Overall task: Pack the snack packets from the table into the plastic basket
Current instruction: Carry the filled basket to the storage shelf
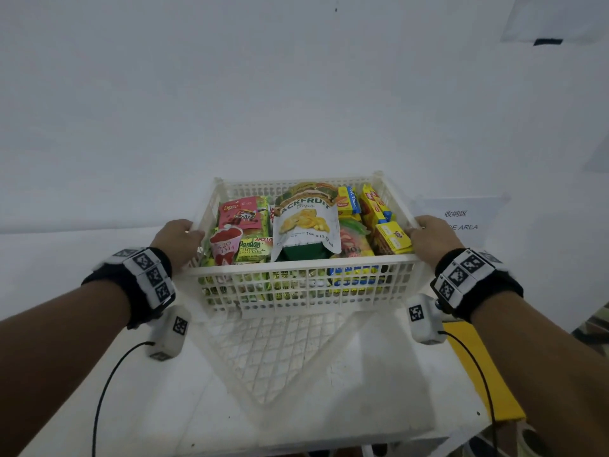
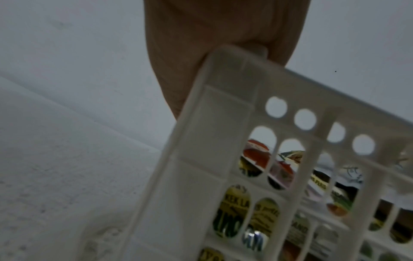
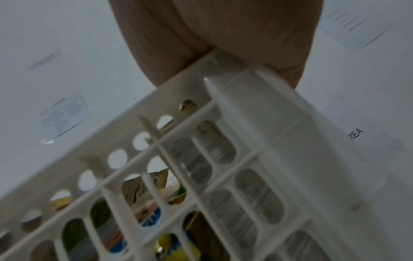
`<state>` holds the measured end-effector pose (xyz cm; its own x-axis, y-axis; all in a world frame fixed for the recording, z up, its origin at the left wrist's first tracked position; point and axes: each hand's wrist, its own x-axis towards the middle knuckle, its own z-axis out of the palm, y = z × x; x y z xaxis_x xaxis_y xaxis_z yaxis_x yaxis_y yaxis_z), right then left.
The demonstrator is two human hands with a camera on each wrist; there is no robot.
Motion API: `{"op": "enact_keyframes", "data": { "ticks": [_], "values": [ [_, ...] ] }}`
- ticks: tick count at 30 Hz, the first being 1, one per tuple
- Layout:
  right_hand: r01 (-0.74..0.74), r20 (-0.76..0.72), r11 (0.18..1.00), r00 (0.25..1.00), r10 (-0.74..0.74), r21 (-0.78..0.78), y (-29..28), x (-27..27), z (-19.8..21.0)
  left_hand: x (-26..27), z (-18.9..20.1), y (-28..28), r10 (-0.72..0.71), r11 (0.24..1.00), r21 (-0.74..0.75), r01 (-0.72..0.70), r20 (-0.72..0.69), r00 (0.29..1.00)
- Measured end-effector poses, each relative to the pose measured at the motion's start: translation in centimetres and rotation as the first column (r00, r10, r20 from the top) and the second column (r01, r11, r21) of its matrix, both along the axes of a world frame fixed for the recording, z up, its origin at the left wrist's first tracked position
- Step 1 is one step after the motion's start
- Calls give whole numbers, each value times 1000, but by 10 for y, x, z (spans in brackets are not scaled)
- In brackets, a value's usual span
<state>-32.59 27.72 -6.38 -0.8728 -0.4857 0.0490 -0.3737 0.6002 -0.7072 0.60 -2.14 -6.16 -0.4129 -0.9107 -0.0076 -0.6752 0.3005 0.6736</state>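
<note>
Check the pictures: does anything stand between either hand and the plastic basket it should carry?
Nothing visible does. The left hand and right hand already grip the plastic basket at opposite side rims, with the snack packets packed inside.

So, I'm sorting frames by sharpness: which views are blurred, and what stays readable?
Head view: sharp; the jackfruit chips bag label reads clearly in the basket. Left wrist view: basket wall smeared, packets soft. Right wrist view: heavier motion blur; the right hand looks dim.
</note>
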Motion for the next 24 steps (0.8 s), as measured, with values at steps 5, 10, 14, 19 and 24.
{"op": "enact_keyframes", "data": {
  "ticks": [5, 10, 14, 19, 24],
  "values": [
    [11, -16, 1000, 1000, -11, -13, -17, 31, 2, 27, 5, -24, -21, 1000, -23, 20, -22, 1000],
    [42, -40, 998, 998, -43, -35, -50, 79, 3, 73, 13, -69, -55, 998, -22, 54, -35, 998],
    [75, -25, 995, 997, -76, -68, -86, 130, 7, 121, 26, -113, -96, 993, -69, 93, -36, 995],
    [73, -13, 995, 997, -74, -75, -129, 194, 12, 183, 36, -156, -104, 991, -86, 102, -14, 995],
    [58, 2, 995, 998, -58, -78, -177, 255, 7, 249, 34, -192, -53, 996, -69, 51, -17, 998]
  ]
}}
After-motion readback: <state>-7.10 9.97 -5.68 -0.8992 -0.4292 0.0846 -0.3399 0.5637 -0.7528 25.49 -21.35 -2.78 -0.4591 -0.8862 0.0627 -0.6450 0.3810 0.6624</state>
